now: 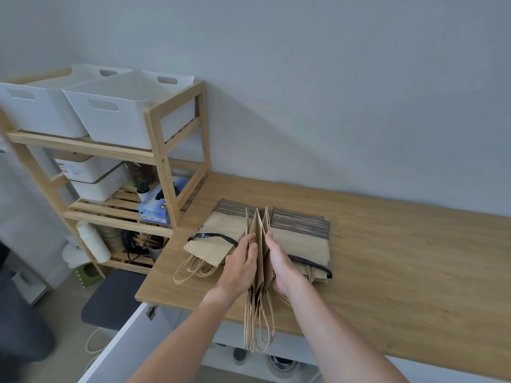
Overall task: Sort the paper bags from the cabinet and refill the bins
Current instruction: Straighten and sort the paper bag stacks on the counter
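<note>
Both hands (243, 262) press kraft bags (261, 244) upright (flat, creased).

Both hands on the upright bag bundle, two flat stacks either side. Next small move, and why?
Probably lay the upright bundle of bags down onto one flat stack. The left hand and right hand press it on edge between the left stack and right stack, handles hanging off the wooden counter. Which stack matches, I cannot tell.
</note>
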